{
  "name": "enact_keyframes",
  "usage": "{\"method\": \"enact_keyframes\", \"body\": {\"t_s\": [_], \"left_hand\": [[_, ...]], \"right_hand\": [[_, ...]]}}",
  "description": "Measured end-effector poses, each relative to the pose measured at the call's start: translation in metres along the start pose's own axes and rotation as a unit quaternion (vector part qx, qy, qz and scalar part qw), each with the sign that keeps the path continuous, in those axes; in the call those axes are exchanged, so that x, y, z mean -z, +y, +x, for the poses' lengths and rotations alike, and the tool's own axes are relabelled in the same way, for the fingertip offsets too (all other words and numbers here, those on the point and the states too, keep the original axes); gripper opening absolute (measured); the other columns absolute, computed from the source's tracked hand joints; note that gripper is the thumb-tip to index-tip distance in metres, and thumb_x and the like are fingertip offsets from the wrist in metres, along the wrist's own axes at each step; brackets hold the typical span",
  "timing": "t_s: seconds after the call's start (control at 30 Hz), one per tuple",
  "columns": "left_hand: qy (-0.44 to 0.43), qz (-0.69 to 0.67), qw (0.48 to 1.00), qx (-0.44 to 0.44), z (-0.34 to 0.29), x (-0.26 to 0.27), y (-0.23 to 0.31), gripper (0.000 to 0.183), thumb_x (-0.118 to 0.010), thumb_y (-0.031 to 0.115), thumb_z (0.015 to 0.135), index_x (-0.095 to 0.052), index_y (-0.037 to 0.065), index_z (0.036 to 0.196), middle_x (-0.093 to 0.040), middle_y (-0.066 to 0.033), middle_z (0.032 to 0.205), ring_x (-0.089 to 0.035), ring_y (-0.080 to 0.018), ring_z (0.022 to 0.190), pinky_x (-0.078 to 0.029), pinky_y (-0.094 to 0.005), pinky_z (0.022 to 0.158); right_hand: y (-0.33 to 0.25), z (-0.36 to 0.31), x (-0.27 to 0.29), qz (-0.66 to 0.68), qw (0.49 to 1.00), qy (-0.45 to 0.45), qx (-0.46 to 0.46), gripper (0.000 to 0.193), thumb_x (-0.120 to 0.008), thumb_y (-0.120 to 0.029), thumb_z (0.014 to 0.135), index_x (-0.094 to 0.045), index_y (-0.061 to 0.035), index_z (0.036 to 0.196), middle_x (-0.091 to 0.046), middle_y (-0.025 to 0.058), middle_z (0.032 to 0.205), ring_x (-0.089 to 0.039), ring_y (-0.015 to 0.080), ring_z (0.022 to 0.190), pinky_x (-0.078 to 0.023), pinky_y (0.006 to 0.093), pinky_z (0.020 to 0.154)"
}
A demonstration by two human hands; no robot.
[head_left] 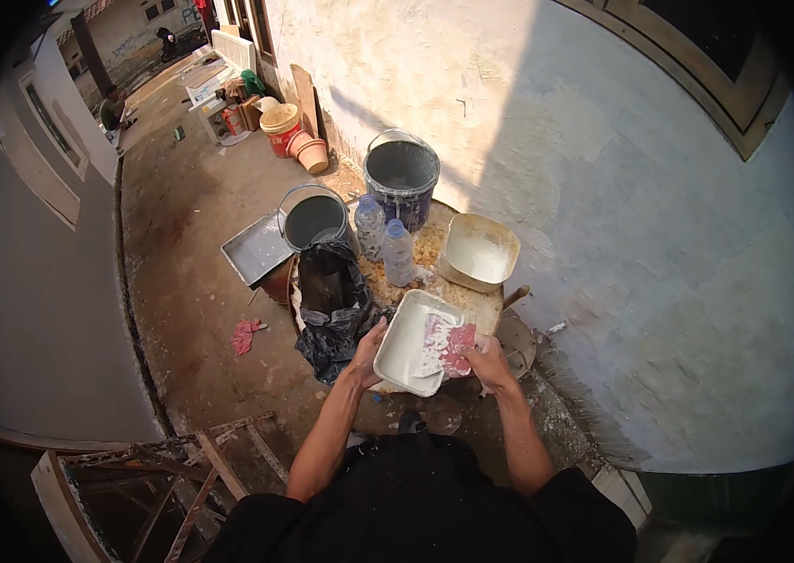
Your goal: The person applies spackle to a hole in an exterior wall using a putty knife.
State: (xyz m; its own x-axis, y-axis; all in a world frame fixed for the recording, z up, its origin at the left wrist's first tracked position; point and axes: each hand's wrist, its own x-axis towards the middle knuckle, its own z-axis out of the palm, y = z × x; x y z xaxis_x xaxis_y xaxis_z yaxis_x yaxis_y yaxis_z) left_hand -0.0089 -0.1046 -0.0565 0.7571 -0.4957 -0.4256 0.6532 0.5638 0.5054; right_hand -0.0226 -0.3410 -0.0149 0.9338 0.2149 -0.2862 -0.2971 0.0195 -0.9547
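My left hand (367, 357) grips the left side of a shallow white rectangular tub (399, 349), tilted in front of me. Pale paste coats its inside. A flat pink piece (460, 343), smeared with thick white paste, is pinched in my right hand (492, 364) over the tub's right side. Whether it is a scraper or a folded cloth is hard to make out. Just beyond the tub stand two clear plastic bottles with blue caps (398, 255). A crumpled black plastic bag (333, 324) lies close to my left hand.
On the round, stained tabletop (486, 305) are a cream square tub (479, 251), a dark bucket (402, 174) and a grey bucket (314, 220). A grey tray (256, 248) is beyond the bag. The plastered wall (641, 281) rises at right; a wooden frame (167, 479) stands lower left.
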Motion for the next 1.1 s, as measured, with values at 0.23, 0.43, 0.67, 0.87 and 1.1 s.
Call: {"method": "enact_keyframes", "body": {"t_s": [0.23, 0.43, 0.67, 0.87, 1.1], "left_hand": [[-0.105, -0.201, 0.970, -0.092, -0.060, 0.009, 0.021, 0.049, -0.032, 0.033, 0.097, -0.040, 0.001, 0.134, -0.048, -0.0183, 0.131, -0.051, -0.0328, 0.117, -0.040, -0.0468, 0.101], [-0.130, -0.269, 0.950, -0.089, -0.104, 0.034, 0.037, 0.053, -0.032, 0.038, 0.097, -0.038, 0.002, 0.136, -0.044, -0.0189, 0.135, -0.048, -0.0365, 0.119, -0.035, -0.0510, 0.103], [-0.101, -0.267, 0.946, -0.157, -0.148, 0.068, 0.053, 0.058, -0.032, 0.044, 0.096, -0.035, 0.005, 0.138, -0.042, -0.0171, 0.137, -0.045, -0.0347, 0.122, -0.034, -0.0502, 0.104], [-0.137, -0.295, 0.917, -0.232, -0.171, 0.105, 0.060, 0.060, -0.032, 0.047, 0.096, -0.031, 0.005, 0.140, -0.040, -0.0152, 0.139, -0.043, -0.0327, 0.124, -0.034, -0.0483, 0.105], [-0.114, -0.283, 0.901, -0.310, -0.220, 0.135, 0.090, 0.064, -0.030, 0.049, 0.095, -0.028, 0.005, 0.141, -0.038, -0.0158, 0.140, -0.042, -0.0331, 0.125, -0.033, -0.0491, 0.105]], "right_hand": [[-0.046, -0.004, -0.065, 0.004, 0.998, -0.051, -0.028, 0.024, -0.050, -0.002, 0.084, -0.059, 0.0087, 0.103, -0.064, 0.0107, 0.086, -0.062, 0.0152, 0.071, -0.055, 0.0274, 0.056], [-0.043, 0.005, -0.120, 0.004, 0.994, -0.105, 0.012, 0.024, -0.052, -0.003, 0.083, -0.058, 0.0069, 0.104, -0.064, 0.0100, 0.086, -0.062, 0.0142, 0.071, -0.054, 0.0269, 0.057], [-0.046, 0.023, -0.173, -0.073, 0.980, -0.177, 0.050, 0.021, -0.053, -0.005, 0.084, -0.060, 0.0065, 0.099, -0.064, 0.0082, 0.083, -0.062, 0.0132, 0.070, -0.053, 0.0270, 0.058], [-0.078, 0.029, -0.231, -0.087, 0.979, -0.181, -0.023, 0.019, -0.053, -0.009, 0.087, -0.060, 0.0068, 0.095, -0.064, 0.0089, 0.080, -0.062, 0.0116, 0.066, -0.053, 0.0253, 0.054], [-0.071, 0.069, -0.304, -0.157, 0.954, -0.254, -0.013, 0.018, -0.054, -0.009, 0.086, -0.062, 0.0067, 0.088, -0.062, 0.0073, 0.070, -0.057, 0.0093, 0.056, -0.050, 0.0248, 0.049]]}}
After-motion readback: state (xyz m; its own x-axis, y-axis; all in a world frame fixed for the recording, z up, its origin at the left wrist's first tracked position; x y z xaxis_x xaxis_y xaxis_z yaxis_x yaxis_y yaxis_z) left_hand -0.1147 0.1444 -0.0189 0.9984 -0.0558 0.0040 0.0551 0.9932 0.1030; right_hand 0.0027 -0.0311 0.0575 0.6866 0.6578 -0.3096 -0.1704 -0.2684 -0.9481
